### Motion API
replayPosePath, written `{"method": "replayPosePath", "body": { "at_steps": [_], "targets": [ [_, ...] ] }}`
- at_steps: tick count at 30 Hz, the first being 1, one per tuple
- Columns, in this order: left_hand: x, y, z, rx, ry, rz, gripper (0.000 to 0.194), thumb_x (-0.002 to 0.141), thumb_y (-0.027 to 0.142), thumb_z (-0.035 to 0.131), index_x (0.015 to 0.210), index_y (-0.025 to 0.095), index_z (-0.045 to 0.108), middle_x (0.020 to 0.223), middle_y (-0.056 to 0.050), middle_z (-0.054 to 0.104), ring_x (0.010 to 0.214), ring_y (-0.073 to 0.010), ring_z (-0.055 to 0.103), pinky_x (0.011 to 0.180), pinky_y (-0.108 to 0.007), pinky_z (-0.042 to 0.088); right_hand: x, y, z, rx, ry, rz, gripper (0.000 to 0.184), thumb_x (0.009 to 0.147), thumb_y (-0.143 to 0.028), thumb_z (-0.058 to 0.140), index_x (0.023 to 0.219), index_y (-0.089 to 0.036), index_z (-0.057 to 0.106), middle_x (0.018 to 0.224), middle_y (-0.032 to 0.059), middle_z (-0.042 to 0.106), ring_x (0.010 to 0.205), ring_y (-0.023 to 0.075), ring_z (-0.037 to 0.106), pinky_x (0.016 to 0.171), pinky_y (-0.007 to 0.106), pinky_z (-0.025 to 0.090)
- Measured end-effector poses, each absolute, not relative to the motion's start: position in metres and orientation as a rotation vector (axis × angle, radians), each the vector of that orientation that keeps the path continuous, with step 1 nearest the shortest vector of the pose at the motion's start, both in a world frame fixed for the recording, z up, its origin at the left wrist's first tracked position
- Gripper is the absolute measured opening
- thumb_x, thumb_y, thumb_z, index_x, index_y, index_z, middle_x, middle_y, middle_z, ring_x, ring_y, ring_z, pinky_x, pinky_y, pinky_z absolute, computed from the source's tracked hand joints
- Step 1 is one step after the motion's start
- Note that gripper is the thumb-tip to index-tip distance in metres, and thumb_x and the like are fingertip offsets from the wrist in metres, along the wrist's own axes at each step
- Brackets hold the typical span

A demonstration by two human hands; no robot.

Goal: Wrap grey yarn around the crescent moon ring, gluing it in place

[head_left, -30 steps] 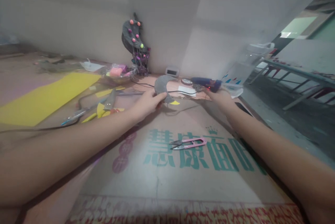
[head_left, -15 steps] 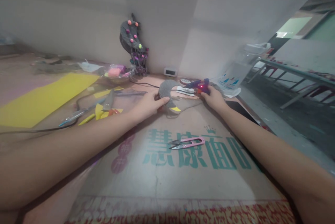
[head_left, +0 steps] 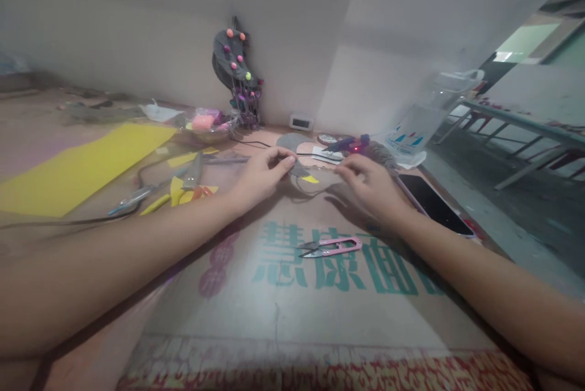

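Note:
A grey crescent-shaped piece (head_left: 289, 140) with a yellow tip (head_left: 311, 179) is at the middle of the board, partly covered by my left hand (head_left: 269, 173). The thumb and fingers of that hand close on its inner edge. My right hand (head_left: 365, 181) is just to the right, thumb and fingertips pinched together; what they hold, if anything, is too small to make out. A thin grey cord (head_left: 315, 194) curves below the crescent, between the hands. Beyond the right hand lies a dark blue glue gun (head_left: 348, 144) with a red light, apart from the fingers.
Pink thread snips (head_left: 338, 246) lie on the printed board (head_left: 274, 318). To the left are yellow sheet (head_left: 86, 172) and several tools. A decorated grey crescent (head_left: 231, 62) leans on the wall. A phone (head_left: 436, 205) and a clear bottle (head_left: 411, 129) stand right.
My right hand has let go of the glue gun, left it on the table and come nearer, fingers pinched. My left hand has shifted slightly over the crescent.

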State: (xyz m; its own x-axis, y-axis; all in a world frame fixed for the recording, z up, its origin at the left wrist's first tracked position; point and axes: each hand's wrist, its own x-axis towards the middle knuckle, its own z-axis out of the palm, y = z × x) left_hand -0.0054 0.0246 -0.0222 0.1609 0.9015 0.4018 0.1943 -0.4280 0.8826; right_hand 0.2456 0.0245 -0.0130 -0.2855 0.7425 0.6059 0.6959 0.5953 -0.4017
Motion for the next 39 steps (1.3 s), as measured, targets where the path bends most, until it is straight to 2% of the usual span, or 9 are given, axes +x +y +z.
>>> {"method": "replayPosePath", "body": {
  "at_steps": [3, 5, 8, 9, 11, 13, 19, 35, 39],
  "targets": [
    [-0.005, 0.025, -0.022, 1.749, 1.057, 1.340, 0.023, 0.093, 0.037, 0.057, 0.098, 0.016, 0.067, 0.085, -0.002, 0.066, 0.077, -0.0152, 0.061, 0.075, -0.028, 0.049, 0.225, 0.010, -0.019, -1.007, -2.331, 0.111, 0.019, 0.095, -0.034, 0.063, 0.100, -0.020, 0.073, 0.106, 0.0109, 0.075, 0.104, 0.0277, 0.067, 0.095, 0.043, 0.049],
    [-0.005, 0.025, -0.023, 1.767, 1.063, 1.333, 0.020, 0.092, 0.029, 0.055, 0.103, 0.016, 0.066, 0.094, -0.004, 0.068, 0.084, -0.0161, 0.063, 0.079, -0.029, 0.051, 0.218, 0.007, -0.025, -0.964, -2.436, 0.126, 0.023, 0.091, -0.035, 0.069, 0.106, -0.019, 0.073, 0.113, 0.0127, 0.074, 0.110, 0.0298, 0.065, 0.099, 0.046, 0.048],
    [-0.004, 0.023, -0.027, 1.869, 1.044, 1.301, 0.028, 0.085, 0.015, 0.055, 0.112, 0.015, 0.062, 0.108, -0.007, 0.068, 0.096, -0.0179, 0.064, 0.088, -0.032, 0.051, 0.217, 0.007, -0.030, -0.911, -2.455, 0.140, 0.011, 0.094, -0.028, 0.065, 0.094, -0.020, 0.072, 0.100, 0.0092, 0.075, 0.098, 0.0253, 0.067, 0.097, 0.044, 0.049],
    [-0.004, 0.022, -0.027, 1.924, 1.040, 1.282, 0.033, 0.082, 0.012, 0.055, 0.115, 0.015, 0.061, 0.112, -0.008, 0.068, 0.098, -0.0185, 0.064, 0.091, -0.033, 0.051, 0.217, 0.005, -0.030, -0.905, -2.425, 0.127, 0.013, 0.096, -0.025, 0.061, 0.090, -0.020, 0.071, 0.094, 0.0078, 0.075, 0.092, 0.0237, 0.067, 0.095, 0.043, 0.049],
    [-0.003, 0.019, -0.028, 2.056, 1.037, 1.250, 0.038, 0.081, 0.011, 0.057, 0.119, 0.015, 0.058, 0.118, -0.010, 0.066, 0.102, -0.0198, 0.063, 0.094, -0.036, 0.050, 0.219, 0.000, -0.025, -0.954, -2.352, 0.095, 0.016, 0.097, -0.022, 0.056, 0.089, -0.021, 0.070, 0.088, 0.0064, 0.074, 0.085, 0.0224, 0.067, 0.088, 0.039, 0.051],
    [-0.003, 0.016, -0.028, 2.189, 1.031, 1.229, 0.037, 0.083, 0.015, 0.061, 0.119, 0.017, 0.056, 0.120, -0.010, 0.065, 0.106, -0.0213, 0.062, 0.097, -0.038, 0.049, 0.220, -0.007, -0.019, -1.045, -2.277, 0.092, 0.016, 0.097, -0.023, 0.054, 0.095, -0.022, 0.070, 0.091, 0.0060, 0.075, 0.084, 0.0220, 0.068, 0.080, 0.034, 0.051],
    [-0.005, 0.012, -0.024, 2.283, 1.068, 1.200, 0.033, 0.086, 0.031, 0.070, 0.111, 0.020, 0.053, 0.117, -0.008, 0.064, 0.110, -0.0230, 0.060, 0.097, -0.038, 0.048, 0.224, -0.009, -0.011, -1.150, -2.039, 0.195, 0.022, 0.100, -0.029, 0.049, 0.093, -0.022, 0.068, 0.091, 0.0048, 0.075, 0.085, 0.0215, 0.067, 0.076, 0.031, 0.049],
    [-0.008, 0.011, -0.021, 2.151, 1.061, 1.255, 0.028, 0.085, 0.030, 0.072, 0.106, 0.020, 0.056, 0.108, -0.004, 0.064, 0.101, -0.0195, 0.058, 0.089, -0.031, 0.047, 0.223, 0.003, -0.018, -1.206, -1.984, 0.299, 0.016, 0.092, -0.029, 0.058, 0.084, -0.020, 0.069, 0.075, 0.0014, 0.069, 0.070, 0.0169, 0.060, 0.066, 0.027, 0.043],
    [-0.009, 0.013, -0.023, 2.140, 1.052, 1.252, 0.035, 0.082, 0.034, 0.076, 0.107, 0.021, 0.056, 0.110, -0.004, 0.064, 0.103, -0.0206, 0.058, 0.091, -0.032, 0.047, 0.223, 0.005, -0.019, -1.195, -1.984, 0.311, 0.017, 0.091, -0.030, 0.058, 0.083, -0.020, 0.069, 0.078, 0.0018, 0.071, 0.072, 0.0173, 0.061, 0.066, 0.028, 0.044]
  ]
}}
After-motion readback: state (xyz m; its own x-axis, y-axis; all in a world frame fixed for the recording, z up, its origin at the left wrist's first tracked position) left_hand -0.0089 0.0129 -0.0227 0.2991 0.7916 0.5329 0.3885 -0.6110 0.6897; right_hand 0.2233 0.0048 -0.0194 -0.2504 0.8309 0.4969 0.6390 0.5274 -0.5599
